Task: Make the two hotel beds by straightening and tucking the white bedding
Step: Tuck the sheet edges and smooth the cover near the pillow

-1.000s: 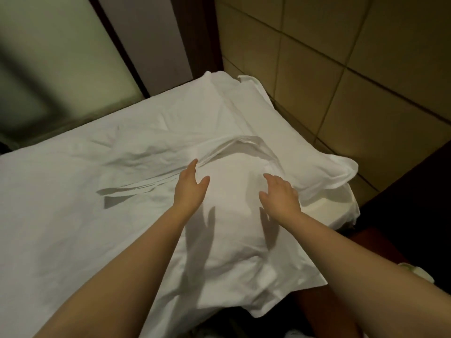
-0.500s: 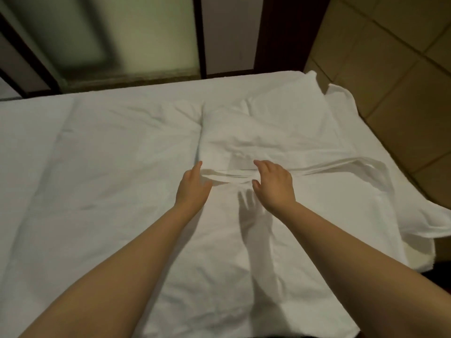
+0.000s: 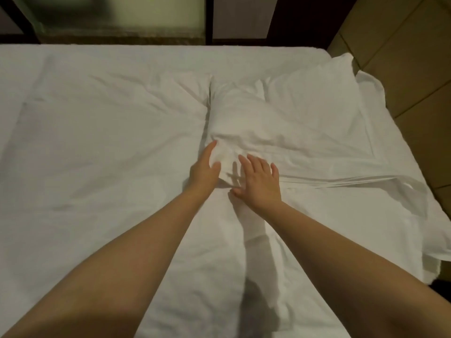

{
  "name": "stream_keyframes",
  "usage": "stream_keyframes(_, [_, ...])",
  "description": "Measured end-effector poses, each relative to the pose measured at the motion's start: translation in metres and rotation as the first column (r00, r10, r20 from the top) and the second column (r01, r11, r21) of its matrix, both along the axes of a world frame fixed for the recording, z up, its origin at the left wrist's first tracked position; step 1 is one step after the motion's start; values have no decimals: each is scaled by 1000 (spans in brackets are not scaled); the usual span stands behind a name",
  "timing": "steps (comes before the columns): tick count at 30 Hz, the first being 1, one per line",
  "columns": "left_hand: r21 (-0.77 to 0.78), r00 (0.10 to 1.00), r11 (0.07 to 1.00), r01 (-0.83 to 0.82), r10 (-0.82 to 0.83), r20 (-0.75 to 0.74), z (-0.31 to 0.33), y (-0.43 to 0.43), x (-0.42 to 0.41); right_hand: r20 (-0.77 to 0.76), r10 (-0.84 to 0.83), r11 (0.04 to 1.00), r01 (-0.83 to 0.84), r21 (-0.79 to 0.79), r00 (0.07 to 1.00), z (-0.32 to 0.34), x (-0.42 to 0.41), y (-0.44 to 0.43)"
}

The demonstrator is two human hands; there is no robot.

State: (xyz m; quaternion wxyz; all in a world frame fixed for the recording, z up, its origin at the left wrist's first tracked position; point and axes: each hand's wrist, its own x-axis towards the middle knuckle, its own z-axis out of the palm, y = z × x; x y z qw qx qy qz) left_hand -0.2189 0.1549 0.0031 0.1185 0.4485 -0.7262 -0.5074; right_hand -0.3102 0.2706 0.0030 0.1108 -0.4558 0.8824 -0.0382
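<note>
White bedding [image 3: 97,147] covers the bed across most of the frame. A pillow [image 3: 280,123] lies at centre to centre-right. Its long axis runs left to right, and its short left end faces frame left. Left hand [image 3: 203,170]: released, with straight fingers laid along that left end and the thumb on the near corner. Right hand [image 3: 260,185]: released, flat and spread on the pillow's near edge, just beside the left hand. A layered fold [image 3: 353,182] runs from it toward the tiled wall [image 3: 402,57] at frame right.
</note>
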Motion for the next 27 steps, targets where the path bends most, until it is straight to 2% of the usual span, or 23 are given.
stream_keyframes(3, [-79,983,988,-131,119,-138,26,-1,-25,-1,-10,998,10,-67,1000,-3,-16,4])
stream_keyframes(6, [-178,965,974,-141,95,-246,64,-7,-61,8,-81,962,80,-260,997,4,-41,2])
stream_keyframes(8, [-225,961,965,-132,69,-268,90,-10,-97,11,-128,916,122,-382,992,21,-75,-3])
stream_keyframes(11, [-301,980,952,-57,-5,-200,124,-4,-173,70,-212,884,222,-410,975,56,-148,-6])
stream_keyframes(13, [-354,984,934,39,-97,-147,139,3,-230,172,-281,828,329,-454,944,76,-202,-3])
stream_keyframes(16, [-341,966,921,188,-237,-108,154,12,-313,309,-365,730,476,-491,878,93,-281,5])
stream_keyframes(18, [-327,949,909,260,-304,-89,155,12,-362,351,-391,702,522,-485,851,95,-328,8])
stream_keyframes(22, [-326,947,899,292,-319,-31,130,-10,-447,423,-460,679,616,-399,781,73,-409,8])
stream_keyframes(25, [-372,950,874,313,-282,137,90,-34,-497,561,-503,604,731,-317,658,49,-461,-1])
stream_keyframes(27, [-435,912,810,394,-284,297,56,-46,-519,615,-508,576,769,-278,603,35,-489,-13])
